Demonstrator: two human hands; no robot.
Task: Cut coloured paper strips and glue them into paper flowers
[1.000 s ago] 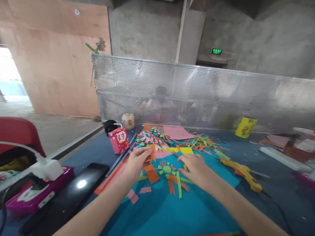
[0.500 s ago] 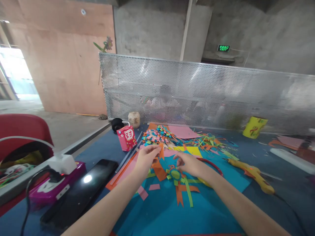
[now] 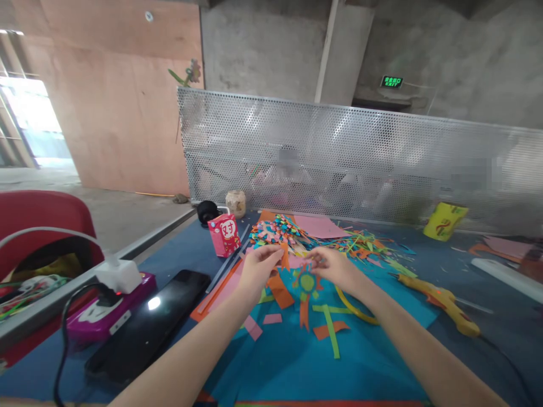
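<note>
My left hand (image 3: 262, 268) is closed in a pinch on a small orange paper strip (image 3: 285, 255) that stands up from the fingertips. My right hand (image 3: 333, 267) is closed on the edge of a paper flower (image 3: 307, 281) with a green centre, blue and orange petals and a notched orange tail hanging below. The flower is held above the blue paper, a little to the right of the strip and apart from it. Beneath the hands lie an orange paper piece (image 3: 280, 291), green strips (image 3: 332, 332) and another orange strip (image 3: 331, 329).
Blue paper sheets (image 3: 288, 367) cover the table's middle. Behind the hands are piles of coloured paper scraps (image 3: 280, 229). A yellow glue gun (image 3: 441, 299) lies at right with its cord. At left are a phone (image 3: 156, 322), a purple power strip (image 3: 114, 311) and a pink box (image 3: 224, 234).
My right hand has lifted the paper flower up off the blue paper, with its orange tail hanging. My left hand keeps its pinch on the orange strip. The view has shifted slightly.
</note>
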